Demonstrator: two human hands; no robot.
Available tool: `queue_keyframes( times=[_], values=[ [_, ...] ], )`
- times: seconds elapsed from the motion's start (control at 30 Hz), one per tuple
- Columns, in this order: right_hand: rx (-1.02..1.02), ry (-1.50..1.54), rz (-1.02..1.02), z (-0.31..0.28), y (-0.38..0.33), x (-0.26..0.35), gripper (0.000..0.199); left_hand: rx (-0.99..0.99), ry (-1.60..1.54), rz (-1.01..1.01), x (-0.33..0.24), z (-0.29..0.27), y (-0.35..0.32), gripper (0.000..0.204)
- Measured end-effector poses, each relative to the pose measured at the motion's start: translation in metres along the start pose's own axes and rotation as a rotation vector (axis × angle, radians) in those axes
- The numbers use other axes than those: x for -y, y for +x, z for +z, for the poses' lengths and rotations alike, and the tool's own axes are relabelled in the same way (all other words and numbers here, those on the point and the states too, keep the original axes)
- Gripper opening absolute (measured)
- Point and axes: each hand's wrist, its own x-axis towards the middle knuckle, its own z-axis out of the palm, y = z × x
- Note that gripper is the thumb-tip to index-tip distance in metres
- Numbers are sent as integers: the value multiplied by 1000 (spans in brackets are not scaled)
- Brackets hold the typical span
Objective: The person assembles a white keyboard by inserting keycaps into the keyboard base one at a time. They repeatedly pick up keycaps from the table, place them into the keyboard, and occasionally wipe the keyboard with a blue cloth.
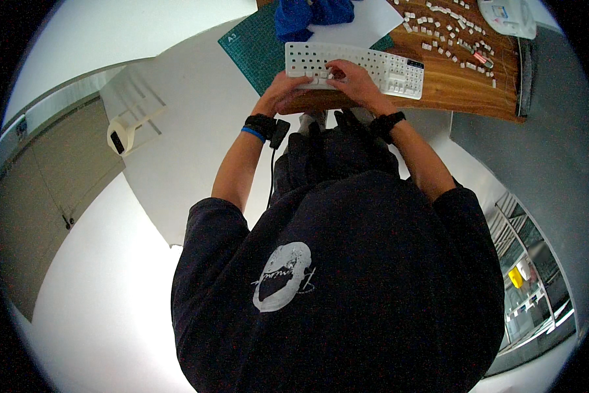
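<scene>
A white keyboard (379, 65) with most of its keycaps removed lies at the near edge of a wooden desk (464, 92). My left hand (288, 85) grips the keyboard's near left edge. My right hand (350, 77) rests on the keyboard's middle, its fingers curled over a few keycaps in the lower rows. Whether a keycap is pinched in those fingers I cannot tell. Several loose white keycaps (445, 29) lie scattered on the desk beyond the keyboard. Both wrists wear dark bands.
A green cutting mat (255, 46) lies under the keyboard's left end, with a white sheet (373, 19) and a blue cloth (307, 13) on it. A white moulded tray (510, 16) sits at the far right. A small red and white object (483, 59) lies among the keycaps.
</scene>
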Motion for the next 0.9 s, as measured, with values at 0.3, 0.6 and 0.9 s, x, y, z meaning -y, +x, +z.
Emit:
queue_keyframes(
  times=[0.3,0.6,0.9],
  values=[
    [59,-104,-64,4,3,-9,22,51,313,375,32,-11,11,40],
    [-328,-46,72,-28,4,-48,29,0,-16,225,36,-2,13,43],
    [-548,-509,331,-113,11,-187,33,-316,84,93,54,0,34,51]
  ],
)
